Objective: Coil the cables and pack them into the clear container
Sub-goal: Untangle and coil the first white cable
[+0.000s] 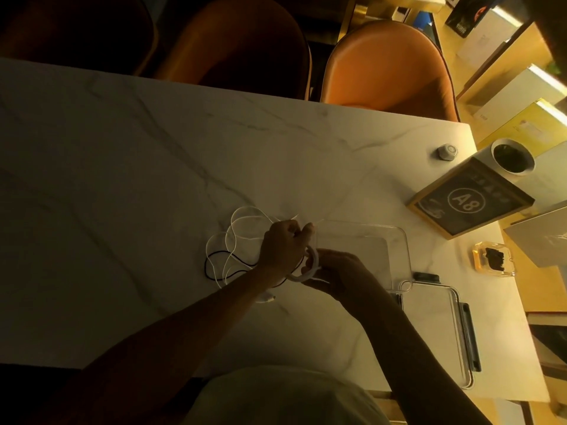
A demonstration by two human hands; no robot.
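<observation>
At a marble table [153, 167], we wind a white cable [245, 222]: our right hand [334, 271] pinches the finished coil [311, 266], while our left hand [283, 243], closed on the strand, feeds it in. The loose loops, tangled with a thin black cable [221, 256], trail toward nine o'clock from the coil. The clear container [395, 237] sits open just beside the coil at three o'clock, nearer the right hand, its lid [441, 326] at five o'clock.
</observation>
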